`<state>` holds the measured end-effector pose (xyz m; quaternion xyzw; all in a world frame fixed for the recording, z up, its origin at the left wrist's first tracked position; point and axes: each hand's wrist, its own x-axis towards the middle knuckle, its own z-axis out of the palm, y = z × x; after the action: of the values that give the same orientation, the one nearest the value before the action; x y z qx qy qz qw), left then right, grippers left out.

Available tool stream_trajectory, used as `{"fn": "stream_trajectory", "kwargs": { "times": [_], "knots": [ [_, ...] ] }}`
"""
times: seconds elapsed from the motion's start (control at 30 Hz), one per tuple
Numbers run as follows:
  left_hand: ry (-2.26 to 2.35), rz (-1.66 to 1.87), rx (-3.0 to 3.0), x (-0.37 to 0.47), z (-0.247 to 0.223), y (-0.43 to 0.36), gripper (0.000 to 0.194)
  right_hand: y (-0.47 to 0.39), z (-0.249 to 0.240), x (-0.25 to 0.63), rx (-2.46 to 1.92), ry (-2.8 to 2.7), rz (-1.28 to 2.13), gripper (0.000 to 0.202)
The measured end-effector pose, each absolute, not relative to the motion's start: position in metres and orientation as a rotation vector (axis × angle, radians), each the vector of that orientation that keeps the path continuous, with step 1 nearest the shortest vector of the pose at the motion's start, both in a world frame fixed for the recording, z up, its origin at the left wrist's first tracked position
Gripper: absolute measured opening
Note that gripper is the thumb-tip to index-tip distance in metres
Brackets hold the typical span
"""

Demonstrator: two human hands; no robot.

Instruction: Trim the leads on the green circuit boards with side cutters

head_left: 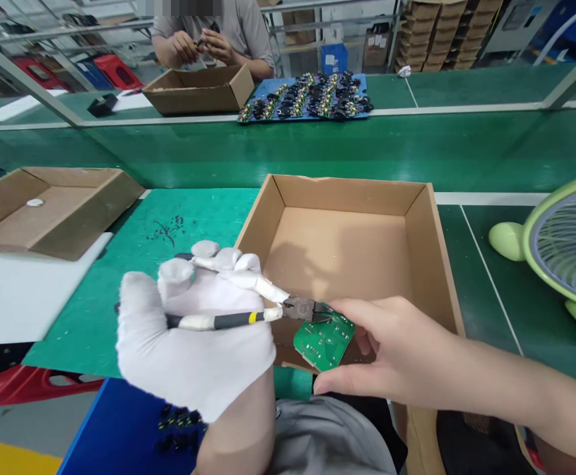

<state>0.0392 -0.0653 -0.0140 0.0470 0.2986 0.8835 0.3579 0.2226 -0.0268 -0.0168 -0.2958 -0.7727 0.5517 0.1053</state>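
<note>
My left hand (pixel 193 330), in a white glove, is closed around a pair of cutting pliers (pixel 238 320) whose handles are dark with white wrapping and a yellow band. The jaws of the pliers lie at the upper edge of a green circuit board (pixel 324 340); whether they touch a part on it I cannot tell. My bare right hand (pixel 371 343) grips that board by its right side, between thumb and fingers. Both hands are over the near edge of an open cardboard box (pixel 347 247). Small dark clippings (pixel 169 229) lie on the green mat to the left.
Another cardboard box (pixel 60 224) sits at the left, with a small white disc inside. A green fan (pixel 565 244) stands at the right. Across the divider, a person (pixel 213 39) works beside a blue tray (pixel 312 99) of assembled parts. A blue bin (pixel 124 429) is below left.
</note>
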Motion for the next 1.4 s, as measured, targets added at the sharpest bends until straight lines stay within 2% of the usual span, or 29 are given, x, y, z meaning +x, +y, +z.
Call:
{"fn": "stream_trajectory", "kwargs": {
  "times": [0.3, 0.6, 1.17, 1.4],
  "knots": [
    [0.704, 2.275, 0.194, 0.055, -0.012, -0.065, 0.038, -0.026, -0.018, 0.222, -0.861, -2.241, 1.599, 0.042],
    [0.714, 2.238, 0.267, 0.055, -0.017, -0.062, 0.034, -0.026, -0.013, 0.222, -0.886, -2.204, 1.713, 0.037],
    [0.806, 2.298, 0.407, 0.061, -0.018, -0.068, 0.046, -0.027, -0.014, 0.221, -0.87, -2.212, 1.706, 0.037],
    [0.734, 2.339, 0.358, 0.044, -0.022, -0.069, 0.039, -0.027, -0.015, 0.219, -0.877, -2.202, 1.687, 0.031]
  ]
}}
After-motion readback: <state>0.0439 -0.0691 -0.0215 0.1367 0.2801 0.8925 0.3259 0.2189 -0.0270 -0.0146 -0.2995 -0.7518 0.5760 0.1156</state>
